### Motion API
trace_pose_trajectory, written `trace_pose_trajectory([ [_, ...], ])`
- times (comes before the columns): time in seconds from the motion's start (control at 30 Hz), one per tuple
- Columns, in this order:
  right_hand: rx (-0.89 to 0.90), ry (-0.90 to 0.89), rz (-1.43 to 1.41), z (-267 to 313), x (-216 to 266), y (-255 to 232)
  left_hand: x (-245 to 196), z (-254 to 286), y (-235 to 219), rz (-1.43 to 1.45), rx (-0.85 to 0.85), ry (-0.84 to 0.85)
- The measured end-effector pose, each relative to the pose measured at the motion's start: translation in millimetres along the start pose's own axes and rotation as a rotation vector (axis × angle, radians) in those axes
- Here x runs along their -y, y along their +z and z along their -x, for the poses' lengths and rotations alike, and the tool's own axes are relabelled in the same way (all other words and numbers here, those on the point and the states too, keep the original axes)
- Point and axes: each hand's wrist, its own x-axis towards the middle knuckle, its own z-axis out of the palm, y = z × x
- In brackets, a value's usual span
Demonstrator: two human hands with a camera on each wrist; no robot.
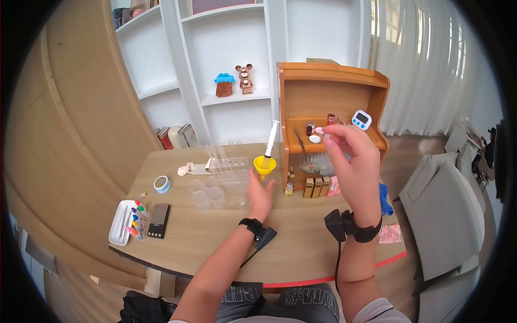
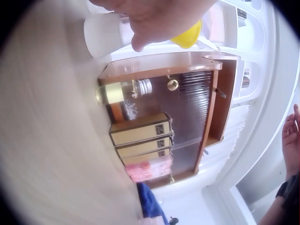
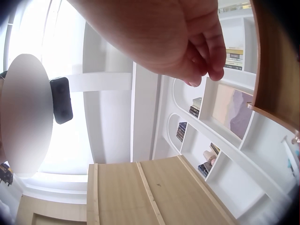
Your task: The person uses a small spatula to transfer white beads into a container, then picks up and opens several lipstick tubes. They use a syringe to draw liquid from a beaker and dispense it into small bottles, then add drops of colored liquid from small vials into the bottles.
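The left hand [image 1: 259,200] curls its fingers round the lower part of a yellow funnel [image 1: 264,165]. A syringe [image 1: 271,141] with a white plunger stands tilted in the funnel. In the left wrist view, the left hand [image 2: 164,21] partly hides the funnel [image 2: 189,36], and a translucent vessel [image 2: 102,36] shows beside the hand; whether they touch cannot be told. Raised before the wooden cabinet, the right hand [image 1: 356,167] has its fingers bent loosely, thumb apart from index, with nothing seen between them. The right wrist view shows the same hand [image 3: 173,42], fingertips bent inward.
Clear cups [image 1: 207,194] and a tube rack [image 1: 231,161] stand left of the funnel. Farther left are a black scale [image 1: 159,221], a white tray [image 1: 119,235] and a tape roll [image 1: 161,184]. The wooden cabinet [image 1: 334,69], gold boxes [image 1: 316,187] and a small bottle [image 1: 289,189] stand right.
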Motion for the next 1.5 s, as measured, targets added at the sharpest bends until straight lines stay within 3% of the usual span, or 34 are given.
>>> trace_pose_trajectory([
  [0.1,0.015,0.021,0.024,0.4,2.3,-0.4,14.8,11.7,2.5,0.024,-0.048,0.212],
  [0.27,0.076,0.086,0.027,2.8,11.7,4.3,-10.6,72.1,-35.7,0.031,0.107,0.240],
  [0.4,0.131,0.002,0.090,5.2,15.6,14.1,-7.2,107.0,-73.3,0.046,0.238,0.283],
  [0.5,0.161,-0.052,0.088,7.6,18.9,21.0,6.7,124.3,-118.2,0.460,0.510,-0.015],
  [0.67,0.219,-0.033,0.090,13.2,29.2,25.6,24.0,140.9,-223.6,0.190,0.253,-0.052],
  [0.73,0.244,0.000,0.095,18.1,30.0,27.6,34.9,140.8,-268.1,0.097,-0.075,-0.201],
  [0.77,0.271,0.022,0.085,22.1,29.5,27.9,69.9,137.2,-288.5,0.141,-0.312,-0.046],
  [0.83,0.309,0.074,0.062,32.3,27.5,28.2,118.6,126.1,-343.4,-0.065,-0.665,0.055],
  [0.9,0.388,0.067,0.062,46.0,23.1,29.1,151.1,109.9,-389.6,-0.224,-0.803,0.088],
  [1.0,0.466,0.090,0.030,67.9,14.2,31.8,169.1,88.9,-411.9,-0.237,-0.694,0.141],
  [1.13,0.549,0.133,0.045,83.6,6.3,28.9,173.5,78.4,-411.5,-0.185,-0.491,0.015],
  [1.33,0.566,0.203,0.021,96.2,-5.8,22.5,199.8,69.1,-416.6,-0.077,-0.503,-0.061],
  [1.43,0.570,0.227,0.029,100.2,-11.5,21.7,207.9,66.5,-421.0,-0.207,-0.489,-0.126],
  [1.5,0.578,0.246,0.028,101.6,-11.8,22.0,217.6,67.4,-417.8,-0.160,-0.542,-0.079],
])
